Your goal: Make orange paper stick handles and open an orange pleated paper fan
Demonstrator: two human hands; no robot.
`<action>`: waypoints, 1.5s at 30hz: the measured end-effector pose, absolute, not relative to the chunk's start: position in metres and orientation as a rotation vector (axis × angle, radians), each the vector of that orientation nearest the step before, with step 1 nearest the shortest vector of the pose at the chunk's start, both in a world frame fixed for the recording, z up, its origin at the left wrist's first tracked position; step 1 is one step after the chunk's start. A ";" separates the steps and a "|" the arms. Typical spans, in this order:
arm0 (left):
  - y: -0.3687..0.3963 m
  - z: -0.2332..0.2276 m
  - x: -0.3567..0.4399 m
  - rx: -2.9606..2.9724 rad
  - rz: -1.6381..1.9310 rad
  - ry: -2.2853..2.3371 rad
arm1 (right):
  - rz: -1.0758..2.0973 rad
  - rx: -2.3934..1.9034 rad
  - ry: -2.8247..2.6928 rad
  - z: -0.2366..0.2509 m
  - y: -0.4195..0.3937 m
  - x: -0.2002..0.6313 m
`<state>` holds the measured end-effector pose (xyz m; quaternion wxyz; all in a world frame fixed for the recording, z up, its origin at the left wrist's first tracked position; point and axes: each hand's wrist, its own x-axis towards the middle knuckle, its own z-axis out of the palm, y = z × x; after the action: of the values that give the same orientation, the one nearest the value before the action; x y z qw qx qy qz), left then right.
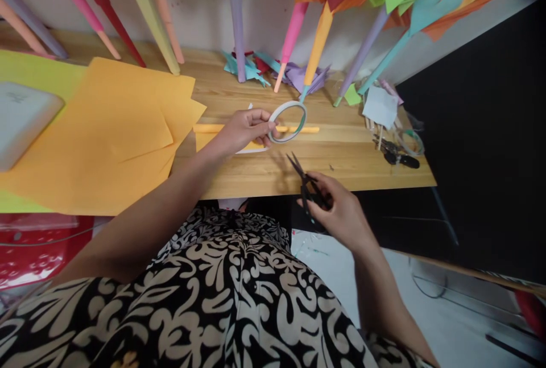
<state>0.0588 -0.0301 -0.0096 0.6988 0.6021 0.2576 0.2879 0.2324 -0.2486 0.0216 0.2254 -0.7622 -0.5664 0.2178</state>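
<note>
My left hand [244,129] grips a thin roll of tape [288,122] by its left rim and holds it just above the wooden table [341,152]. Under the roll lies a rolled yellow paper stick [313,129] across the table. My right hand [339,209] holds small black scissors [303,177] near the table's front edge, blades slightly apart and pointing up-left toward the tape.
Orange paper sheets [115,129] cover the table's left side over a lime sheet [38,72]. A white pad [21,120] lies at the far left. Coloured paper cones [236,21] lean along the back wall. Scraps [256,66], another scissors [398,154] and a tape ring [412,141] sit at right.
</note>
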 end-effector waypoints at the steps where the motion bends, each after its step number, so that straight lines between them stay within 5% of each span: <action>1: -0.030 -0.010 0.059 1.337 0.644 0.570 | 0.610 -2.118 -1.547 0.019 -0.247 0.222; 15: -0.033 -0.010 0.060 1.252 0.640 0.518 | 0.617 -2.382 -1.658 0.033 -0.215 0.179; 25: -0.034 -0.008 0.063 1.204 0.667 0.533 | 1.395 -1.854 -1.034 0.043 -0.203 0.184; 45: -0.035 -0.006 0.063 1.168 0.660 0.517 | 1.251 -1.800 -0.977 0.030 -0.200 0.166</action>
<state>0.0634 -0.0353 -0.0059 0.7525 0.5352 0.2369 0.3021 0.1656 -0.1996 0.0299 0.3623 -0.6991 -0.3795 0.4858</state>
